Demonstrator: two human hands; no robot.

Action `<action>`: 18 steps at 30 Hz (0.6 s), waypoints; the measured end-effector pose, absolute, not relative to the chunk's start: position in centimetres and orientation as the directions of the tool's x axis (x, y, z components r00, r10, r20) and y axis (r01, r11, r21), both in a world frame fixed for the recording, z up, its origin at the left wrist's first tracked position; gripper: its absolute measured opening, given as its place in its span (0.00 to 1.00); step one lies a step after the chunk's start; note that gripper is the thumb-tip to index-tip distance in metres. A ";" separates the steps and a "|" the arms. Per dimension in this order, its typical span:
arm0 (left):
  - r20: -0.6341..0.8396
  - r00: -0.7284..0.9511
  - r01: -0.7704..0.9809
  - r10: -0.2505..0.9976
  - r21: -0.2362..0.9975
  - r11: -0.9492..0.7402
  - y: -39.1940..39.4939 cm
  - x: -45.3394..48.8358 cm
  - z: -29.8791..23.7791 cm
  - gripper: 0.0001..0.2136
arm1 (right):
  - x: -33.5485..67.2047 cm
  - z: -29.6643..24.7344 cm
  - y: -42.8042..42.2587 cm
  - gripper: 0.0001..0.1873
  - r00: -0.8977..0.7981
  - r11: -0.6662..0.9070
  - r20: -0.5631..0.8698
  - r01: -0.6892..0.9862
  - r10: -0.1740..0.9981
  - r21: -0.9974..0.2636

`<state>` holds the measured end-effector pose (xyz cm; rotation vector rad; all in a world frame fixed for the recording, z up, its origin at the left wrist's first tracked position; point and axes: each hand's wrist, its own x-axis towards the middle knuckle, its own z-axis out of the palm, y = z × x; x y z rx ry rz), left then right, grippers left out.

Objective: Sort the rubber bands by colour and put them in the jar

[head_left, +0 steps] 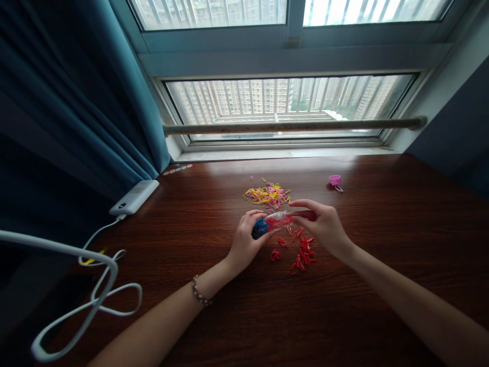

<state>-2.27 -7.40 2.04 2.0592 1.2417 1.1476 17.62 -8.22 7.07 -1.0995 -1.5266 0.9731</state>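
Note:
My left hand (246,237) is wrapped round a small clear plastic bottle (277,216), which lies tilted on its side with its mouth to the right. Blue elastic bands (260,227) fill its bottom end, and red ones sit nearer the mouth. At that mouth is my right hand (321,221), fingers and thumb brought together; whatever they pinch is too small to make out. Loose red elastic bands (304,252) lie on the table below the bottle. Just beyond it is a heap of yellow and pink elastic bands (269,194).
A pink cap with a loop (335,180) lies at the back right of the brown wooden table (382,255). To the left are a white power bank (134,197), its white cable (95,229) and a thick white bent tube (76,250). Behind stand a window and blue curtain (145,102).

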 end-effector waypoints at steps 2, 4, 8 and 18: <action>0.415 0.248 0.459 0.875 0.746 -0.484 -7.4 -2.3 2.0 0.16 | 17.5 6.8 -8.3 0.14 -0.093 0.281 0.268 0.181 0.959 -0.942; 0.415 0.231 0.412 0.880 0.777 -0.475 -7.3 -2.3 1.9 0.15 | 17.6 6.8 -8.2 0.14 -0.059 0.315 0.310 0.194 0.949 -0.929; 0.359 0.151 0.197 0.921 0.902 -0.384 -7.0 -2.5 1.5 0.18 | 17.8 7.0 -8.1 0.09 -0.028 0.384 0.397 0.328 0.917 -0.863; 0.279 0.010 -0.118 0.960 0.954 -0.276 -6.7 -2.5 0.6 0.18 | 15.3 2.3 -11.3 0.09 -0.779 0.826 0.278 0.507 0.562 -0.248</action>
